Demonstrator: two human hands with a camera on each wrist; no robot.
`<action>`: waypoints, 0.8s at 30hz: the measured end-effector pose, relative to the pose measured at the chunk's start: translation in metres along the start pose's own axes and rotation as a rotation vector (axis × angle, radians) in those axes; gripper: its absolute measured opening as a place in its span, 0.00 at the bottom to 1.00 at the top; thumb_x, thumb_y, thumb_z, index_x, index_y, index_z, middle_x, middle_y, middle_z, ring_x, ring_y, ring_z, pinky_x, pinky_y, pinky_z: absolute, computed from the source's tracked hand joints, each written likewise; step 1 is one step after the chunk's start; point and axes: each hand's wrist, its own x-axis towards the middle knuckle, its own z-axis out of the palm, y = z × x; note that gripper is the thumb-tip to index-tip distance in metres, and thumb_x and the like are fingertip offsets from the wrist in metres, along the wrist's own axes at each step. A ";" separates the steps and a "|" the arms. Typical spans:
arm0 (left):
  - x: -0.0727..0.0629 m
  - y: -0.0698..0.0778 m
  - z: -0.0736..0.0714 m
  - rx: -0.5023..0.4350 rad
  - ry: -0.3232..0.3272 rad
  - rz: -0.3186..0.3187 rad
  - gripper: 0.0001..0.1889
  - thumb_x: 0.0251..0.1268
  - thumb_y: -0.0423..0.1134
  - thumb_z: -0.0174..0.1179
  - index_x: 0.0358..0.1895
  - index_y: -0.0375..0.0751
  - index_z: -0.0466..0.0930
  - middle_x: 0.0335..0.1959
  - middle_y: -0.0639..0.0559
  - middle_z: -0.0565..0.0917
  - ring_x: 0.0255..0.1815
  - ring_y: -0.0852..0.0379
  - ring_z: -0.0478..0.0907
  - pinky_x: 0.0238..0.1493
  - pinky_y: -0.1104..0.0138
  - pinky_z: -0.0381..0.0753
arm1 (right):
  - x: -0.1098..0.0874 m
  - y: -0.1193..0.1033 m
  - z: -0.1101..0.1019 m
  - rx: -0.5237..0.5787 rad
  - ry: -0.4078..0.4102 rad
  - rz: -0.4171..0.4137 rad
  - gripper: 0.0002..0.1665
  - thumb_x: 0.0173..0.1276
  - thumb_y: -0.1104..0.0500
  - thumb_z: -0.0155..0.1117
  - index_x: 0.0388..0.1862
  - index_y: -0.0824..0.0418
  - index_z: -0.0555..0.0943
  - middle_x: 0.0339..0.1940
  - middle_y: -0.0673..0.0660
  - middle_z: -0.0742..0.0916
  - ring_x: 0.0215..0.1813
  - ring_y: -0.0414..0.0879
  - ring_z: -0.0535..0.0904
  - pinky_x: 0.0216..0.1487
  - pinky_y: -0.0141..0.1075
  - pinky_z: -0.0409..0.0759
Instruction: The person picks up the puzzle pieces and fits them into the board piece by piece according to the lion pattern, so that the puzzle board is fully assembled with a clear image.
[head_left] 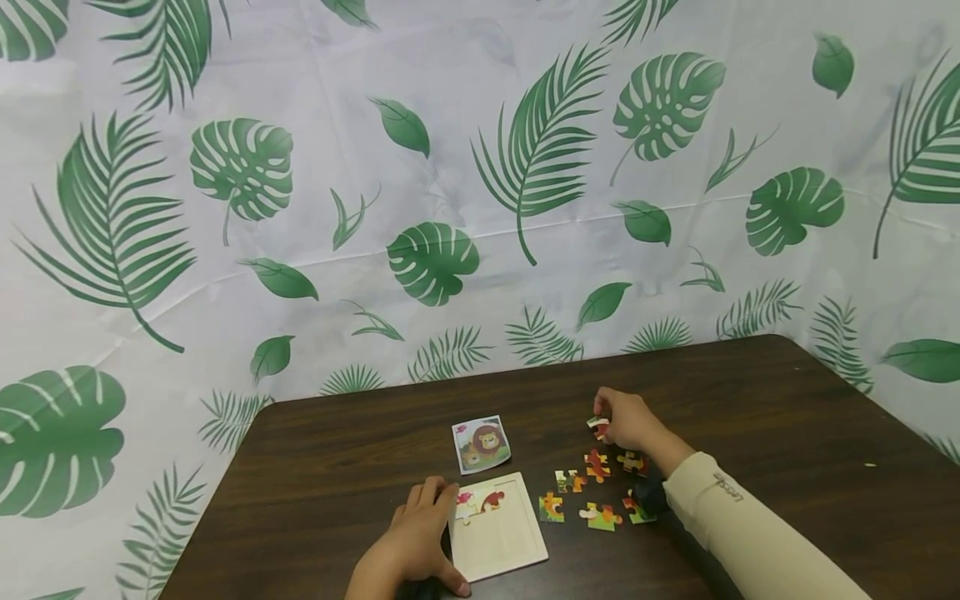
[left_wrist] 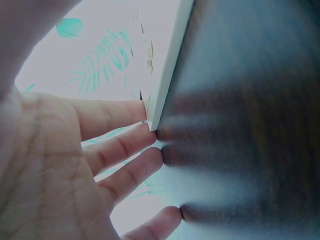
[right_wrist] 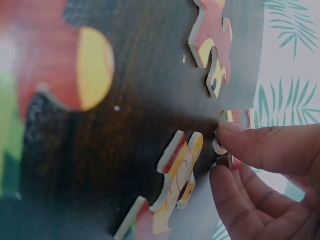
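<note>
Puzzle piece (head_left: 597, 428) sits in the right hand (head_left: 633, 423), at the far side of the loose pieces (head_left: 597, 465) and right of the picture card (head_left: 482, 445). On my right wrist feed, thumb and a finger pinch it, leaving little gap beyond its thickness. Whether its lower edge touches the table (head_left: 360, 433), I cannot tell.

Handling, my judgement: light, stiff, flat; pieces nearby show a pale cut edge, probably wood or thick board. Printed face may be slightly slick; knobs look likeliest to chip. I would hold it by opposite side edges, knobs left free.

Left hand (head_left: 416, 533) lies along the left edge of the shallow tray (head_left: 498, 546), fingers fairly straight and spread, thumb at the near left corner. It touches the edge; I read that as steadying. A few set pieces (head_left: 492, 501) lie in the tray's far part; the near part shows bare pale wood.

Surface: dark wood grain, smooth, soft sheen, so flat pieces may slide if nudged. Room: past the table's far edge I see a pale cloth (head_left: 450, 192) with green leaf prints, lightly creased. Long pale sleeve (head_left: 750, 517) crosses the table's near right.
</note>
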 end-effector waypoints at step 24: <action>-0.001 -0.003 0.003 0.016 0.013 0.003 0.59 0.23 0.55 0.78 0.66 0.35 0.61 0.61 0.39 0.58 0.61 0.39 0.55 0.52 0.41 0.60 | -0.005 -0.002 0.005 -0.012 0.077 -0.072 0.18 0.45 0.79 0.58 0.31 0.60 0.71 0.22 0.55 0.73 0.23 0.48 0.66 0.23 0.36 0.64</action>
